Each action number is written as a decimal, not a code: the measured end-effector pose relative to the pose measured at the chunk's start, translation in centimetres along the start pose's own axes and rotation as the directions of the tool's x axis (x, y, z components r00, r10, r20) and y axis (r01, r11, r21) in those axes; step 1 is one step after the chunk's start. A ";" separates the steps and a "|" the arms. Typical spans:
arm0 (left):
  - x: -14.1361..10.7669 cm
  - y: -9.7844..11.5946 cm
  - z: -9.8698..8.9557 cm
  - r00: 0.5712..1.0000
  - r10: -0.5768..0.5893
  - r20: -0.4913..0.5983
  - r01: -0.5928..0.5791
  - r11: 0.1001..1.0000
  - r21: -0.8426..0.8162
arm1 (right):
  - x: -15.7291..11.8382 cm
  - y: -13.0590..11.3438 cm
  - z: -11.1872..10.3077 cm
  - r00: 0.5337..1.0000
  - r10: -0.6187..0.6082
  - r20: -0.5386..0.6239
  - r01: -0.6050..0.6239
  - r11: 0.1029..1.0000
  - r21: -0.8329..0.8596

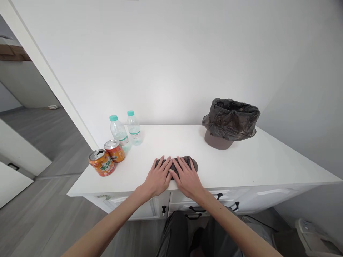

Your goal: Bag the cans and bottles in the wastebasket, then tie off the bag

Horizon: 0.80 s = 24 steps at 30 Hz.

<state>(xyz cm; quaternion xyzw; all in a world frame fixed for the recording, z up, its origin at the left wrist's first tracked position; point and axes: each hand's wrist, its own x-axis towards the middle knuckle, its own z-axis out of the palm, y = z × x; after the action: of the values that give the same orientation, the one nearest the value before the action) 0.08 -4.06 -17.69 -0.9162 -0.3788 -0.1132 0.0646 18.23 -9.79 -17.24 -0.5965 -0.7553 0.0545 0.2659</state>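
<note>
My left hand point(158, 179) and my right hand point(187, 180) lie side by side, fingers stretched out and palms down, near the front edge of the white countertop point(166, 142). Beneath both sits a folded dark plastic bag point(194, 165), mostly covered by the fingers. Its crumpled end sticks out past my right hand. To the right stands a brown trash bin point(218, 142) lined with a black plastic bag point(230, 123) draped over its rim.
On the left of the counter stand two orange drink cans, the nearer one point(102, 163) opened and another point(114, 151) behind it. Two clear plastic bottles with teal caps, one point(118, 130) beside the other point(134, 129), stand farther back. Black-handled drawers point(197, 209) are below.
</note>
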 end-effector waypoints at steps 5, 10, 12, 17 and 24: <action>-0.3 0.3 0.0 0.999 -0.003 -0.043 0.004 1.000 0.021 | -0.1 0.3 0.1 0.999 0.007 0.042 0.003 0.974 -0.225; -0.7 -0.8 -0.1 0.998 -0.048 -0.033 0.048 0.999 -0.018 | -0.2 0.6 0.2 0.997 0.021 0.076 0.001 0.962 -0.274; -1.1 -1.7 -0.3 0.997 -0.064 -0.033 0.063 0.997 -0.037 | -0.5 0.3 0.5 0.998 0.036 0.047 -0.020 0.955 -0.296; -1.7 -3.1 -0.8 0.991 -0.122 -0.057 0.115 0.987 -0.114 | -1.3 -2.5 2.1 0.995 -0.006 -0.103 -0.028 0.945 -0.325; -1.4 -3.4 -0.6 0.973 -0.225 -0.042 0.209 0.949 -0.237 | 0.8 -3.1 2.0 0.980 0.170 -0.100 -0.192 0.939 -0.286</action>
<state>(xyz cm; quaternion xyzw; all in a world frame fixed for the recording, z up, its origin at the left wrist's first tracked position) -3.37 -2.69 -17.35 -0.8658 -0.4593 -0.1940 -0.0423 14.44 -9.46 -17.41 -0.6980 -0.6866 -0.0561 0.1957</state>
